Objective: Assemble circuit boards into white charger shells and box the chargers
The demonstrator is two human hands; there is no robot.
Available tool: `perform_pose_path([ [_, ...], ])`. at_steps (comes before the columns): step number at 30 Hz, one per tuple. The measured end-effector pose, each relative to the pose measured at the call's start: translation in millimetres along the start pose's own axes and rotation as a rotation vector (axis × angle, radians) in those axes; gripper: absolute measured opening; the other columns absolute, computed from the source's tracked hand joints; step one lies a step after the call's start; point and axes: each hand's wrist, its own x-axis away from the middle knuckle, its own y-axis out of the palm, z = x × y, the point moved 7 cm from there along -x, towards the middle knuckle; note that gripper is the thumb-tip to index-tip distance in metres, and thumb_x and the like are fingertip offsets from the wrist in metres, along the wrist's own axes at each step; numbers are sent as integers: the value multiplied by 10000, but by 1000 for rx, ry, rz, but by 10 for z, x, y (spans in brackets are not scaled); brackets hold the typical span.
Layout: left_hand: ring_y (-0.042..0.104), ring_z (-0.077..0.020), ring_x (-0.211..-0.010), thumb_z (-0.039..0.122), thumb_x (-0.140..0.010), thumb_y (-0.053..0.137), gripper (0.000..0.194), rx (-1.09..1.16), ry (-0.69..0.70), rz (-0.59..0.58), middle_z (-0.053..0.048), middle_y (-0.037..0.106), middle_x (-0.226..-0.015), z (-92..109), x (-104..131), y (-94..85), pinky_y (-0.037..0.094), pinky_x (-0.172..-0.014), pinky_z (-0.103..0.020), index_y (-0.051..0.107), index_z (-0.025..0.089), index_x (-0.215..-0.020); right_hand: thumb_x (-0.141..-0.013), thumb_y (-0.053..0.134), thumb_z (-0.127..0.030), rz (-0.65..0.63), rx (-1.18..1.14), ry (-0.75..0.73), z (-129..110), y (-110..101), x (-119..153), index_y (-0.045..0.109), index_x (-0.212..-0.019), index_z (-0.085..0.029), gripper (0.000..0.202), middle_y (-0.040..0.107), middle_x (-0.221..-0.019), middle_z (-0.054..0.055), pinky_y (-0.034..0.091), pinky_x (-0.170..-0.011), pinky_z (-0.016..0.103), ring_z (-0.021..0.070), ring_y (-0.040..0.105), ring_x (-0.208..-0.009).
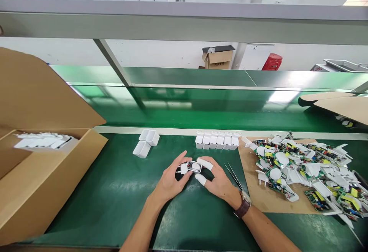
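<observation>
Between my two hands is a small white power adapter (196, 166), with its casing open at the top and parts showing inside. My left hand (168, 181) grips its left end, by the white plug piece, between thumb and fingers. White finger covers sit on the thumb and a finger of my right hand (220, 181), which closes around the adapter's right end. A pair of tweezers (234, 175) lies beside my right wrist. Beyond my hands stand a row of white plastic casings (217, 141) and, to the left, a small group of similar white casings (142, 149).
On the right, a heap of circuit boards with white parts (304, 167) covers a cardboard sheet (276, 202). At the left stands an open cardboard box (66, 183) containing white pieces (46, 141). A metal shelf bar (184, 24) crosses above the green bench (115, 206).
</observation>
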Motion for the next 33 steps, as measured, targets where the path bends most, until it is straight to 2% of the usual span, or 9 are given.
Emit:
perform_pose_path([
  [3, 704, -214, -1192, 359, -974, 639, 653, 10, 9, -11, -63, 710, -1333, 32, -5, 0, 575, -1051, -411, 358, 316, -1562, -977, 630, -205, 32, -2, -33, -17, -11, -8, 541, -1414, -265, 451, 628, -1319, 114, 571, -1052, 426, 235, 639, -1217],
  [7, 669, -228, -1257, 349, -972, 644, 687, 16, 7, -9, -86, 666, -1403, 32, -5, 0, 555, -1084, -433, 323, 317, -1579, -1009, 553, -150, -31, 109, -107, -71, 108, 3, 544, -1437, -279, 447, 652, -1287, 121, 615, -971, 437, 250, 654, -1173],
  [13, 640, -243, -1287, 335, -914, 732, 897, 68, 44, 33, -102, 589, -1482, 29, 9, -33, 547, -1086, -446, 184, 345, -1623, -994, 543, -107, 16, 138, -113, -97, 72, 13, 538, -1450, -289, 491, 646, -1293, 131, 627, -940, 418, 253, 667, -1150],
  [17, 696, -220, -1145, 315, -949, 667, 821, 29, 10, -1, -64, 663, -1361, 20, 7, -26, 569, -1046, -435, 201, 349, -1624, -990, 536, -109, -47, 175, -92, -48, 122, 17, 574, -1414, -269, 456, 674, -1235, 122, 637, -893, 401, 250, 691, -1087],
  [20, 716, -214, -1057, 322, -966, 630, 769, -3, -28, -16, -50, 698, -1283, -4, 8, -22, 589, -1008, -427, 228, 332, -1621, -996, 552, -129, -18, 185, -81, -22, 130, 24, 564, -1412, -267, 438, 682, -1243, 118, 635, -914, 392, 245, 696, -1104],
  [25, 709, -218, -1093, 335, -979, 609, 749, 0, -21, -28, -43, 711, -1266, -27, 18, -6, 590, -1013, -431, 229, 329, -1624, -986, 549, -130, 33, 300, -144, -64, 142, 62, 551, -1380, -220, 404, 693, -1223, 147, 650, -829, 383, 264, 718, -1070],
  [31, 717, -216, -1103, 329, -989, 587, 729, 3, 3, -28, -41, 724, -1267, -28, 0, 2, 594, -1011, -426, 233, 323, -1626, -981, 591, -193, 29, 163, 33, 34, 100, 33, 554, -1307, -233, 331, 688, -1219, 113, 642, -876, 387, 237, 720, -1039],
  [33, 716, -215, -1111, 331, -997, 574, 718, 1, 0, -38, -43, 722, -1279, -33, -7, 8, 588, -1015, -419, 232, 319, -1627, -974, 592, -181, 17, 151, 25, 21, 91, 10, 563, -1314, -241, 347, 675, -1233, 112, 632, -909, 396, 236, 706, -1062],
])
